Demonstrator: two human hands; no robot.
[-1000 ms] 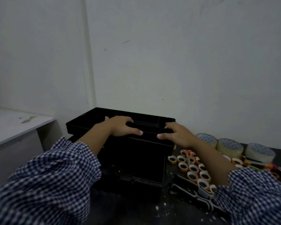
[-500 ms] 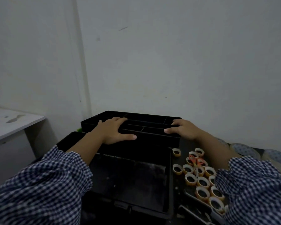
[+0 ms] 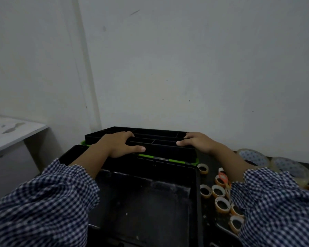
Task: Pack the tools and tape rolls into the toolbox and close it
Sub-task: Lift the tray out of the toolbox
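Hands of a person in blue-and-white checked sleeves grip a black plastic organiser tray point(image 3: 168, 151) at the far edge of an open black toolbox point(image 3: 146, 202). The left hand point(image 3: 118, 145) is at the tray's left end: its fingers curl over the front wall into a compartment, and its thumb lies flat along the outside of that wall. The right hand point(image 3: 196, 142) takes the right end the same way, fingers hooked over the rim and thumb pointing inward. The tray is a long, shallow rectangle split by thin dividers into narrow compartments. Whether it rests on the toolbox or is held just above it cannot be told. A bright green strip point(image 3: 161, 158) runs along the toolbox directly beneath the tray. The toolbox's deep rectangular well, nearer the camera, has a scuffed, dusty floor. To the right of the toolbox, on a dark tabletop point(image 3: 210, 161), lie many small tape rolls point(image 3: 221, 205) with pale orange-rimmed cores, clustered close together. Farther right are large clear tape rolls point(image 3: 253, 155) with a blue dotted pattern showing through; any writing is too dim to read. To the left of the toolbox stands a white shelf point(image 3: 12, 129).
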